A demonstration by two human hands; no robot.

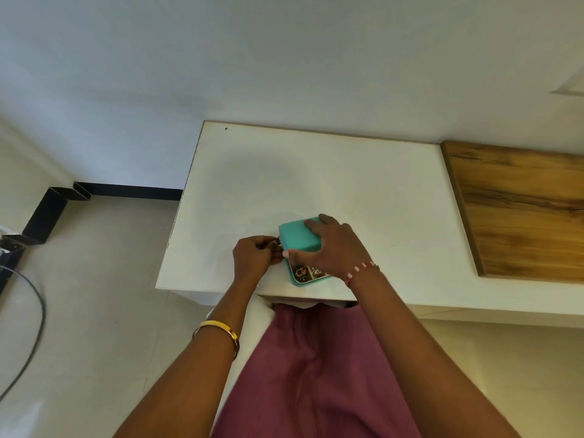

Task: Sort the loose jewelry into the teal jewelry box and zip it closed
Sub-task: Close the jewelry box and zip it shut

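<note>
The teal jewelry box [298, 237] stands near the front edge of the white table [347, 184], and its lid is tilted down but not yet flat, so I can see the jewelry [303, 272] lying in the front compartments. My right hand [331, 245] lies over the lid with the fingers spread, the thumb against the near-left side; it presses and steadies more than it grasps. My left hand [254, 252] is at the left corner of the box, the fingers curled together and pinching something small and dark, which I judge is the zipper pull [277, 241], though it is too small to be sure. I think the risk is here: if a piece stands above the rim, the zipper can catch it or stop. If I pull without holding firmly, the box can slide toward the edge and fall.
</note>
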